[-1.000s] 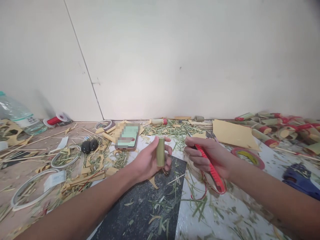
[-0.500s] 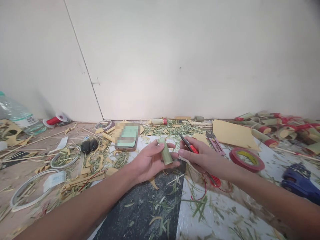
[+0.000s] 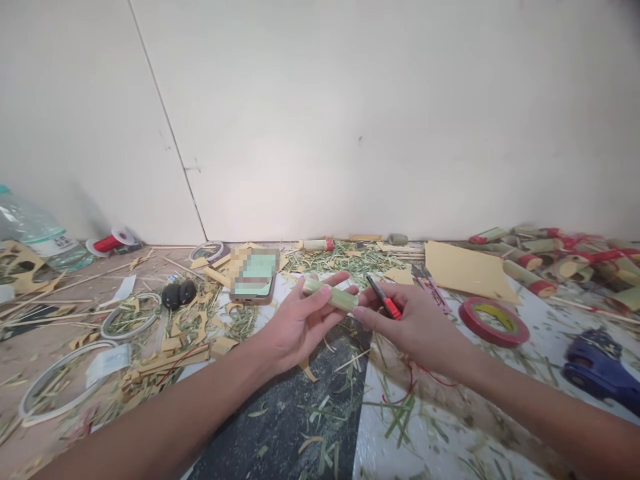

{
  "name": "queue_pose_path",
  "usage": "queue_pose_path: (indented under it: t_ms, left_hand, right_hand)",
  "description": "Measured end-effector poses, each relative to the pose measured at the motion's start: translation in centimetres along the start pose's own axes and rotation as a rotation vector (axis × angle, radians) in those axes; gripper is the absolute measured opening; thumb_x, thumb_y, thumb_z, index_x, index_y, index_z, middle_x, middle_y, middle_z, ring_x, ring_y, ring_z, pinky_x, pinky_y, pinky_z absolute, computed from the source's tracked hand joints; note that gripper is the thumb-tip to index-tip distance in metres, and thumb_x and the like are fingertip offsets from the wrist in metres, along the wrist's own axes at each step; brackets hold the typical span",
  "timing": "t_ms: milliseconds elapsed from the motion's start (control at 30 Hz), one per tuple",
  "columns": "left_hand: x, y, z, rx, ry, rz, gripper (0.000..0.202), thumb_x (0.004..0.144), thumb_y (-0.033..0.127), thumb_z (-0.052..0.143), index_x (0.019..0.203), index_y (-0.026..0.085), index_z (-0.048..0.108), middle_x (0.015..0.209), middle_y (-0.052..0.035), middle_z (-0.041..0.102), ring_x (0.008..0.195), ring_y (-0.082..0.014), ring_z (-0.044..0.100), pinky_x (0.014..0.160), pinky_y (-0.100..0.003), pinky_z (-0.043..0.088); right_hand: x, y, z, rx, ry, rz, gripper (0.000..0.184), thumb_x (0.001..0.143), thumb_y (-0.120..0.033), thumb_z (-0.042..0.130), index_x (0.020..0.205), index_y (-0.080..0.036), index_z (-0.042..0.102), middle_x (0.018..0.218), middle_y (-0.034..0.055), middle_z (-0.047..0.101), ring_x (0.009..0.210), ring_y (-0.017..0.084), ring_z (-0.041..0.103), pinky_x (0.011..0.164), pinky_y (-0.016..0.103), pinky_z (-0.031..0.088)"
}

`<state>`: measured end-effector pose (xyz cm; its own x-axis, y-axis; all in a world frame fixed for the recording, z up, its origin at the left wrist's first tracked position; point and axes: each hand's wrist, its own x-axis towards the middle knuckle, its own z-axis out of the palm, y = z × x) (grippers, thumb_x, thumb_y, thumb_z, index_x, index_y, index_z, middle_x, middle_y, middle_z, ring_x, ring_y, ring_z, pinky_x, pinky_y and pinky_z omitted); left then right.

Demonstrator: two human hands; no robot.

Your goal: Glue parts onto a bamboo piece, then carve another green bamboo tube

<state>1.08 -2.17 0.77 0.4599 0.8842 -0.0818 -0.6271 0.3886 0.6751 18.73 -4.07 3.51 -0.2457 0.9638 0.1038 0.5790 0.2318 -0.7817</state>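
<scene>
My left hand holds a short green bamboo tube between thumb and fingers, and the tube lies nearly level over a dark mat. My right hand is closed on a red utility knife with its black tip pointing up and away. The right fingertips touch the tube's right end. A thin red string hangs below the right wrist.
A phone lies just beyond my left hand. A red tape roll, a tan sheet and a pile of cut bamboo tubes lie to the right, with a blue tool nearer. White rings, scraps and a water bottle are on the left.
The tube has turned from upright to nearly level in my left hand. My right hand has moved left with the knife until its fingers meet the tube's end.
</scene>
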Motion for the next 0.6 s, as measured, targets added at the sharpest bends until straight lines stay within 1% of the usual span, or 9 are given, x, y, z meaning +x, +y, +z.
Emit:
queue_pose_path:
  t_ms: [67,133,233,333,400,433,500,567,600]
  left_hand:
    - [0.0,-0.2,-0.1,0.022,0.003,0.018,0.020,0.082,0.011,0.063,0.096,0.015,0.050,0.123,-0.0104,0.060,0.110,-0.0185,0.062,0.101,-0.032,0.046]
    - [0.2,-0.4,-0.4,0.071,-0.007,0.045,0.025,0.079,0.012,0.067,0.090,0.017,0.046,0.113,-0.0085,0.065,0.101,-0.0166,0.065,0.098,-0.032,0.047]
    - [0.3,-0.4,-0.8,0.270,-0.014,0.089,0.030,0.076,0.017,0.072,0.089,0.018,0.044,0.094,-0.0043,0.068,0.084,-0.0136,0.066,0.083,-0.029,0.051]
    - [0.2,0.0,-0.8,0.563,-0.077,0.074,0.037,0.074,0.022,0.073,0.103,0.019,0.049,0.091,-0.0035,0.065,0.077,-0.0129,0.063,0.070,-0.026,0.048]
    - [0.0,0.3,-0.5,0.645,-0.193,0.014,0.042,0.079,0.024,0.067,0.117,0.020,0.048,0.095,-0.0047,0.062,0.074,-0.0121,0.060,0.067,-0.026,0.047]
    - [-0.1,0.4,-0.4,0.629,-0.241,-0.014,0.040,0.082,0.026,0.063,0.119,0.020,0.048,0.096,-0.0052,0.061,0.071,-0.0114,0.057,0.066,-0.027,0.046]
    - [-0.2,0.3,-0.2,0.530,-0.288,-0.048,0.029,0.086,0.028,0.057,0.113,0.019,0.051,0.095,-0.0051,0.057,0.068,-0.0102,0.053,0.061,-0.026,0.045]
    - [-0.2,0.2,-0.2,0.422,-0.279,-0.071,0.026,0.086,0.030,0.056,0.108,0.019,0.051,0.089,-0.0031,0.052,0.065,-0.0096,0.049,0.056,-0.023,0.042]
    - [-0.2,0.1,-0.3,0.398,-0.273,-0.080,0.028,0.086,0.031,0.056,0.110,0.020,0.049,0.085,-0.0014,0.049,0.064,-0.0094,0.047,0.054,-0.022,0.040]
  right_hand:
    - [0.1,0.0,-0.2,0.026,0.023,0.011,0.025,0.083,-0.040,0.057,0.067,-0.020,0.055,0.059,-0.0022,0.052,0.054,0.012,0.042,0.051,0.025,0.034]
    - [0.2,0.0,-0.5,0.043,0.048,0.014,0.025,0.082,-0.039,0.058,0.066,-0.020,0.054,0.056,-0.0035,0.047,0.050,0.011,0.039,0.047,0.024,0.031]
    - [0.1,0.0,-0.9,0.071,0.029,-0.004,0.025,0.084,-0.038,0.057,0.067,-0.020,0.053,0.054,-0.0051,0.044,0.046,0.009,0.036,0.044,0.023,0.029]
    - [0.0,0.2,-1.0,0.116,-0.034,-0.019,0.028,0.087,-0.041,0.054,0.067,-0.021,0.054,0.049,-0.0064,0.042,0.041,0.008,0.034,0.041,0.023,0.026]
    - [0.1,0.4,-0.9,0.151,-0.057,-0.023,0.029,0.089,-0.044,0.051,0.071,-0.021,0.056,0.049,-0.0061,0.044,0.040,0.008,0.035,0.041,0.023,0.026]
    - [0.2,0.5,-1.0,0.167,-0.056,-0.025,0.029,0.090,-0.045,0.049,0.075,-0.021,0.057,0.050,-0.0059,0.046,0.040,0.008,0.036,0.041,0.023,0.026]
    - [0.3,0.5,-1.1,0.166,-0.032,-0.034,0.029,0.090,-0.048,0.047,0.084,-0.022,0.058,0.054,-0.0055,0.047,0.041,0.008,0.035,0.041,0.024,0.026]
    - [0.4,0.4,-1.6,0.107,-0.022,-0.056,0.031,0.091,-0.051,0.046,0.087,-0.023,0.057,0.058,-0.0048,0.046,0.045,0.010,0.036,0.044,0.024,0.028]
    - [0.3,0.2,-2.0,0.068,-0.042,-0.070,0.032,0.091,-0.052,0.043,0.086,-0.023,0.056,0.060,-0.0036,0.047,0.049,0.011,0.039,0.046,0.025,0.031]
